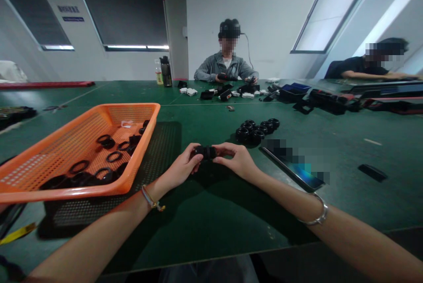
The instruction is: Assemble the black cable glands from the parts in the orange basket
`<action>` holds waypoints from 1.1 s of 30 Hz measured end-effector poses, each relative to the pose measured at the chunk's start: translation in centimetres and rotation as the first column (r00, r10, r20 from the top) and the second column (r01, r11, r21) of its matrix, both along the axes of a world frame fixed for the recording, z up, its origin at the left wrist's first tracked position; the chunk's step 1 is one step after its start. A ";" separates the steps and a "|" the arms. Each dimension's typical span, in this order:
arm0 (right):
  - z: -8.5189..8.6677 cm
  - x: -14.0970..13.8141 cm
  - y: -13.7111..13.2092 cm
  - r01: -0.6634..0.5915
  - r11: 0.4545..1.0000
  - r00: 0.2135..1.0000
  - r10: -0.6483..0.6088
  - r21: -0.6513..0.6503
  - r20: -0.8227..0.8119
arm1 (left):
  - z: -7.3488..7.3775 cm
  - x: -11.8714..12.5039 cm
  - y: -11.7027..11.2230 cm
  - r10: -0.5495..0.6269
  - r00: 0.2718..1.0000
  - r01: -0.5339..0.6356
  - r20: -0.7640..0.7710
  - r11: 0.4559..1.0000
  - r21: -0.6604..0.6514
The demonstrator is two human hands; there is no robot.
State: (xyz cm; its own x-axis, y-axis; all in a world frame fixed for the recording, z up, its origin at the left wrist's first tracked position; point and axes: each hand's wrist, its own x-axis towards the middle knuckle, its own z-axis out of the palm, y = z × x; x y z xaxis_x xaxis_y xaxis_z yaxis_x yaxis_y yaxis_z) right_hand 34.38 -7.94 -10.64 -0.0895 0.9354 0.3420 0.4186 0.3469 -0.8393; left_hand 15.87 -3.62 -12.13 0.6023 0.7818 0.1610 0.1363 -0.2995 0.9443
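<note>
Between my two hands, just above the green table, is a small black cylindrical part (205,152) with a ring-like band around its middle. My left hand (184,163) is closed on its left end, thumb in front. On the right end, the thumb and fingertips of my right hand (238,159) pinch it. The finer shape of the part is too dark to make out. Left of my hands stands an orange plastic basket (140,153) with several black rings and dark round parts in it. A cluster of black ring-shaped parts (256,131) sits beyond my right hand.
A phone (292,168) lies right of my right hand, and a black piece (372,172) farther right. Across the green table (198,230), a person (228,65) handles dark parts behind scattered black and white pieces. Another person (373,65) sits far right. Bottles (166,71) stand at the back.
</note>
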 end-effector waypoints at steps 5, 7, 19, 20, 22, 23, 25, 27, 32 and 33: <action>0.3 -0.2 -0.2 0.011 1.000 1.000 -0.011 -0.008 -0.010 | 0.1 0.0 0.0 -0.007 1.000 0.007 0.001 1.000 -0.007; 0.3 -0.3 -0.2 0.012 1.000 0.999 -0.012 -0.007 -0.033 | 0.1 0.0 0.0 -0.013 1.000 0.013 0.006 1.000 -0.009; 0.6 -0.2 -0.2 0.008 0.998 0.999 -0.011 -0.060 -0.053 | 0.3 0.0 -0.2 -0.007 1.000 0.007 -0.003 1.000 -0.026; 0.6 -0.2 -0.2 0.000 0.998 0.999 -0.003 -0.061 -0.053 | 0.3 0.0 -0.1 -0.009 1.000 0.009 -0.001 1.000 -0.022; 0.6 -0.1 -0.2 -0.027 0.998 0.998 0.024 -0.063 -0.053 | 0.1 0.0 0.0 -0.008 1.000 0.008 0.005 1.000 -0.017; 0.5 -0.1 -0.2 -0.040 0.997 0.998 0.037 -0.062 -0.051 | 0.1 0.0 0.0 -0.006 1.000 0.006 0.009 1.000 -0.016; 0.4 0.0 -0.1 -0.051 0.998 0.998 0.050 -0.043 -0.039 | 0.0 0.0 0.1 0.001 1.000 -0.001 0.015 1.000 -0.018; 0.3 0.1 0.0 -0.043 0.999 0.999 0.042 -0.014 -0.034 | 0.0 0.0 0.0 0.010 1.000 -0.010 0.012 1.000 -0.025; 0.1 0.0 0.1 -0.026 0.999 0.997 0.025 -0.022 -0.067 | 0.0 0.1 0.0 0.014 1.000 -0.014 0.008 1.000 -0.025; 0.1 0.0 0.1 -0.023 0.999 0.996 0.021 -0.029 -0.081 | 0.0 0.0 0.0 0.011 1.000 -0.011 0.006 1.000 -0.021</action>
